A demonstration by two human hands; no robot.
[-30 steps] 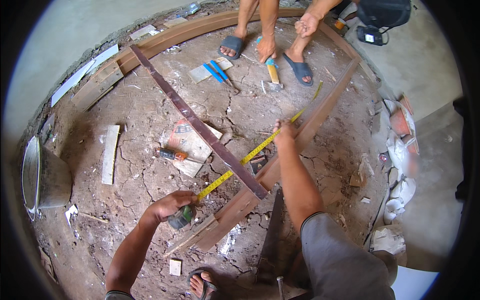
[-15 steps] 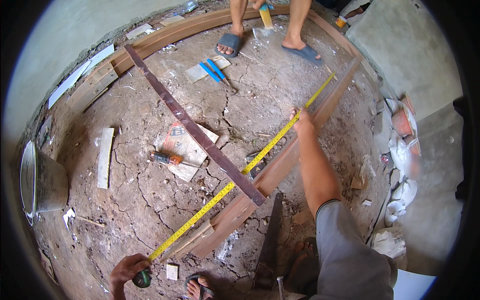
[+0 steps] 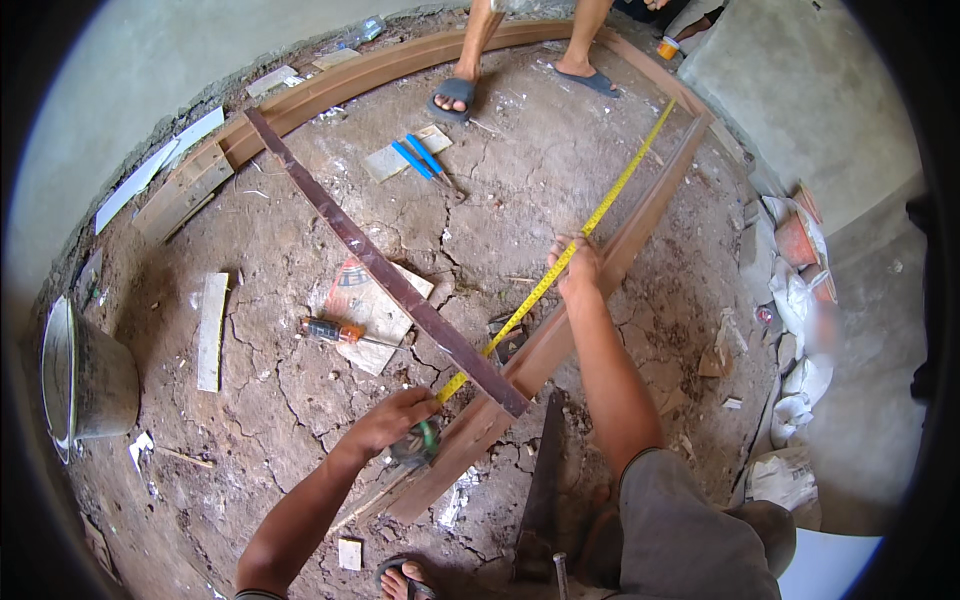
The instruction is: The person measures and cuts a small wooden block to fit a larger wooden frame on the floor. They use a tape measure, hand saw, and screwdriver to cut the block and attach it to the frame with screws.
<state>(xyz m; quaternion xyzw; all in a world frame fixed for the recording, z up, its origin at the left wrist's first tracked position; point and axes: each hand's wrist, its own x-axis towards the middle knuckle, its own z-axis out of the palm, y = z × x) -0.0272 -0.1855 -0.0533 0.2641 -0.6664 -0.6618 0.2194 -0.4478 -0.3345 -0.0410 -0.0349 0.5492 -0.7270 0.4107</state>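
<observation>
- Gripped: left hand [image 3: 398,417] has the case [image 3: 417,446], and I see it's come back up beside the beam [image 3: 560,345]; that leaves less blade [image 3: 628,168] between the hands.
- Strip [image 3: 385,275] lies across the blade.
- Right hand [image 3: 580,265] pinches the blade; tip near the beam's far end.
- I count one bucket [image 3: 100,380], one screwdriver [image 3: 333,330], one strip, one pliers [image 3: 424,171], one saw [image 3: 542,470].

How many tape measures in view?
1. The tape measure is in the left hand, its yellow blade running under the dark wooden strip and past the right hand. Others may be hidden.
</observation>
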